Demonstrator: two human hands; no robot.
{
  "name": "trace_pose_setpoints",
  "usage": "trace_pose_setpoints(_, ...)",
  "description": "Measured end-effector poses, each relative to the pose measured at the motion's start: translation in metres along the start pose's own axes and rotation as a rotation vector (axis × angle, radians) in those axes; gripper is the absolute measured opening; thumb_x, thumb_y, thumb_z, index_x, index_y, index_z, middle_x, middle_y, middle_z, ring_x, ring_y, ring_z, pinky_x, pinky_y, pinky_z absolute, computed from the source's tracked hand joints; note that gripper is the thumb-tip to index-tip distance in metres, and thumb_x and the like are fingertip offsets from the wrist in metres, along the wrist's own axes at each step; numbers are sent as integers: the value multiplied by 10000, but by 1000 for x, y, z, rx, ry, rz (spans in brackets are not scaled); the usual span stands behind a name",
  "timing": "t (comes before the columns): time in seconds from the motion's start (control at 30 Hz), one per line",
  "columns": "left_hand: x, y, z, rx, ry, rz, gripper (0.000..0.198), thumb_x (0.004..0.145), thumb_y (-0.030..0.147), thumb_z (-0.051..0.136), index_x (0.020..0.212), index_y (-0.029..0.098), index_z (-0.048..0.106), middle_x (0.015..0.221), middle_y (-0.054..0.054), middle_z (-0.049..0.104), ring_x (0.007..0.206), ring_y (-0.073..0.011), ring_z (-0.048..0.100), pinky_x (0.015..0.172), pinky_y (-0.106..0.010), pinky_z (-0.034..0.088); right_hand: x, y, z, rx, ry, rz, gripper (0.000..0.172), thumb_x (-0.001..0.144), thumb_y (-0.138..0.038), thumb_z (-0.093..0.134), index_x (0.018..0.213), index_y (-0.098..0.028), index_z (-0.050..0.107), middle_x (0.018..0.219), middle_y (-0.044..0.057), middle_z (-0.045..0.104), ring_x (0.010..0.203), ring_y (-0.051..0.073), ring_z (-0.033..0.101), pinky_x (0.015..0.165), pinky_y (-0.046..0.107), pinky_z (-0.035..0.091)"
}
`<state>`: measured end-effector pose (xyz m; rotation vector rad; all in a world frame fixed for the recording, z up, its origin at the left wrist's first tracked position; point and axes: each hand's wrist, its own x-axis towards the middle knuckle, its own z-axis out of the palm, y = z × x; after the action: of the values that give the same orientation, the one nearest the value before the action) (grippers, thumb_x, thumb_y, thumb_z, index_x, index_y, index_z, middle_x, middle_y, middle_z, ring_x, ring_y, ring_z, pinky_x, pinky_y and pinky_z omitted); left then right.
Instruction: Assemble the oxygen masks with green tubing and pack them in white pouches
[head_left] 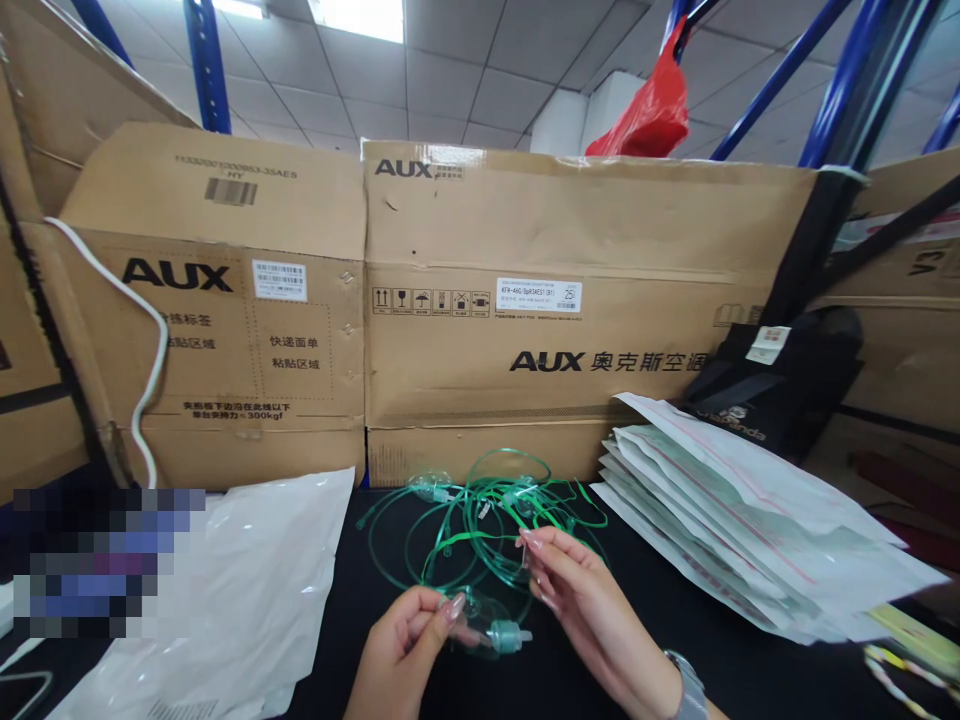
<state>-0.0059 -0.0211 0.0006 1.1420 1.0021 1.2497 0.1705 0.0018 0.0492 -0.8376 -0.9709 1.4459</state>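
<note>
My left hand [409,640] pinches a clear plastic mask with a pale green connector [495,630] low in the middle of the head view. My right hand [577,590] is closed on the thin green tubing [480,520] that runs from the mask. More coiled green tubing and a second clear mask [431,487] lie tangled on the black table [660,620] just beyond my hands.
A stack of clear zip bags [735,510] lies at the right. A white plastic bag [247,590] lies at the left. Large AUX cardboard boxes [525,300] wall the back. A black bag [787,380] leans at the right, and a red bag [649,110] hangs above.
</note>
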Motion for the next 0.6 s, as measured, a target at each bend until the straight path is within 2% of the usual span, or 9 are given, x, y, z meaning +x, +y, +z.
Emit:
trace_pose_setpoints(0.13,5,0,-2,-105,-45,-134,369,625,511,648,655,143,654,621,-58,714,666,-208,633,663,-298,437,-10,2,13,-28,-210,109,219,725,-326,639,664,-140,543,546,-8,605,375,61,494,371,163,332)
trace_pose_setpoints(0.23,5,0,-3,-204,-116,-145,353,664,482,635,690,133,682,658,-52,701,675,-177,613,681,-281,433,-13,10,16,-138,-292,185,261,724,-357,630,665,-148,484,562,37,659,385,109,576,336,155,330)
trace_pose_setpoints(0.33,5,-3,-1,-262,-207,-107,312,678,441,647,732,138,696,719,-59,701,716,-173,600,711,-283,427,-11,15,14,-210,-298,210,278,714,-367,633,674,-151,463,543,20,655,353,95,561,306,140,305)
trace_pose_setpoints(0.47,4,-6,4,-331,-333,-83,353,660,417,676,906,163,692,864,-84,708,861,-220,609,858,-356,388,-7,12,10,-194,-222,173,280,719,-385,622,676,-154,469,554,-6,633,320,59,491,322,156,302)
trace_pose_setpoints(0.6,4,-8,4,-337,-389,-83,420,600,318,750,983,161,673,893,-98,713,877,-228,624,871,-371,403,-3,10,5,-169,-189,153,284,704,-360,650,629,-155,468,438,-78,503,319,11,330,356,154,216)
